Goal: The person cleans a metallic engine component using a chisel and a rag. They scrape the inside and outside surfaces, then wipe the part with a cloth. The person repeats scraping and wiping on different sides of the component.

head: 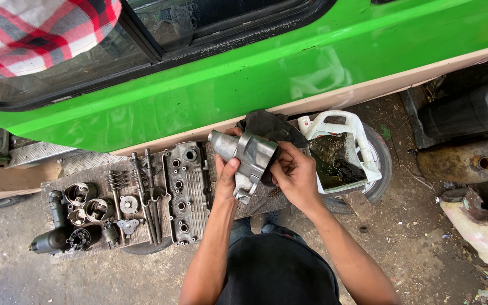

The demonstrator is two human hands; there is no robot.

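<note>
My left hand [227, 169] grips a grey cast-metal engine housing [245, 153] from below and behind, holding it up in front of me. My right hand [292, 173] is closed on a dark rag [269, 130] pressed against the housing's right side. Both forearms reach up from the bottom middle of the head view. The rag bunches behind and above the part.
A metal tread plate [86, 169] on the ground carries a cylinder head [184, 192], pistons, springs, rods and small parts. A cut-open white jug [340, 152] with dark oil rests on a tyre [382, 164]. A green vehicle door [255, 68] stands ahead. Dark containers lie right.
</note>
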